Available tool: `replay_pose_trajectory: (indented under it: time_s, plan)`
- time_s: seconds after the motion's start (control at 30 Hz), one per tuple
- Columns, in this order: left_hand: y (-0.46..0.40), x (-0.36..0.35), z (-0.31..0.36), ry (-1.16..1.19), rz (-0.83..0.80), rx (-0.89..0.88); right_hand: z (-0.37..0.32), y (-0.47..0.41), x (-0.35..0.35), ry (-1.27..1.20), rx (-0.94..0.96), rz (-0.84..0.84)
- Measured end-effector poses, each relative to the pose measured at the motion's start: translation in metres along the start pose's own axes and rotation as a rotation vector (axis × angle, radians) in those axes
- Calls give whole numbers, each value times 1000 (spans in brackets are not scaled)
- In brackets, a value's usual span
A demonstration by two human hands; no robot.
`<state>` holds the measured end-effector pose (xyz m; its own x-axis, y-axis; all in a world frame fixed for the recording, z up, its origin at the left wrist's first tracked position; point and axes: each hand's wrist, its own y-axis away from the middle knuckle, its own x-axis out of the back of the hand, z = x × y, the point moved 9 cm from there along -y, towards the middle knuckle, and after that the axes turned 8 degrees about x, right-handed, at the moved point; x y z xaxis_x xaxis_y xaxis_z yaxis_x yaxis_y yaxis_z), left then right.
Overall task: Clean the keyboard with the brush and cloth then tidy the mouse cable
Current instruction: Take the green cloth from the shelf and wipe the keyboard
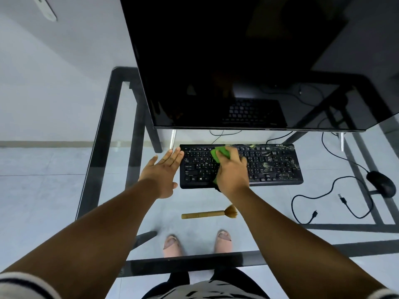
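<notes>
A: We're looking down through a glass desk [101, 134] here, and the right hand [232, 174] is sitting on the left-middle of the black keyboard [240, 165], fingers curled over a green cloth [220, 155] and pressing it onto the keys.

B: And the cloth is bunching out past the fingertips toward the top rows, with a sliver showing under the heel of the hand near the keyboard's front edge.

A: The left hand [164, 171] is lying flat and spread, fingers straight, holding nothing. Its fingertips are touching the keyboard's upper left corner.

B: Bracing it, by the look. The right half of the keyboard is showing pale smears and specks across the keys.

A: The brush [210, 213] is lying on the glass nearer the person, wooden handle pointing left, bristles fanning right, apart from both hands.

B: Over on the right, the black mouse [381, 183] is sitting well clear of the keyboard, and its cable [311, 196] is sprawling in loose loops across the glass, plug end lying free.

A: A big dark monitor [248, 61] is looming behind the keyboard, reflecting the keys.

B: And through the glass, two feet in pale slippers [172, 244] are showing on the grey floor.
</notes>
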<state>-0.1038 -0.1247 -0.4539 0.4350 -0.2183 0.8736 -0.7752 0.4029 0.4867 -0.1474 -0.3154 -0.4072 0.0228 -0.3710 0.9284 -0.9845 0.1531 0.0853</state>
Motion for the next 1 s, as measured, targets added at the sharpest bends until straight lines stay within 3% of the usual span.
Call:
replay_pose_trajectory:
  time_s: [0.17,0.37,0.53,0.73,1.0]
  plan:
    - [-1,2,1,-25,6,25,-47,-10,-15,16,234,-132]
    - [-1,2,3,-14,16,30,-13,-28,-4,-57,-52,-80]
    - [-1,0,3,-21,11,34,-61,-40,-15,-9,220,-206]
    - [-1,-1,3,20,10,31,-19,-33,-3,-1,34,-75]
    - [-1,0,3,35,7,29,-36,-26,-5,63,246,-162]
